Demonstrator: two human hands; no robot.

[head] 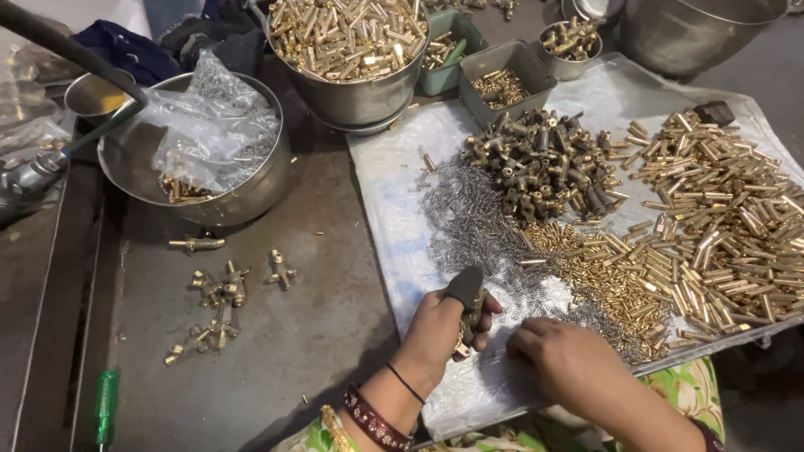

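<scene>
Brass valve body (467,322) sits pinched in the left hand (444,331), whose thumb wears a dark rubber cot and whose fingers are closed around the part, low on the white sheet (394,192) at about six o'clock of the frame. The right hand (557,356) lies palm-down just to the three o'clock side of it, fingers curled onto the sheet at the edge of the pile of fine steel springs (477,226); whether a spring is already between its fingertips cannot be told, as the knuckles hide them.

Doing this step well looks to be a matter of steadiness and singling out. Judging from the pose, the left hand should keep the body's open bore turned toward the right hand and hold it close to the spring pile so the reach stays short. The springs tangle easily, so the right hand would do best to tease one free at the thin fringe of the pile, not from its thick middle, and check that only one comes away.

Short brass pins (620,285) lie at four o'clock of the springs, long brass tubes (729,209) at three o'clock, dark fittings (540,163) at one o'clock. Finished-looking assemblies (219,293) rest on the bare desk (327,276) at nine o'clock, well apart from the sheet.
</scene>
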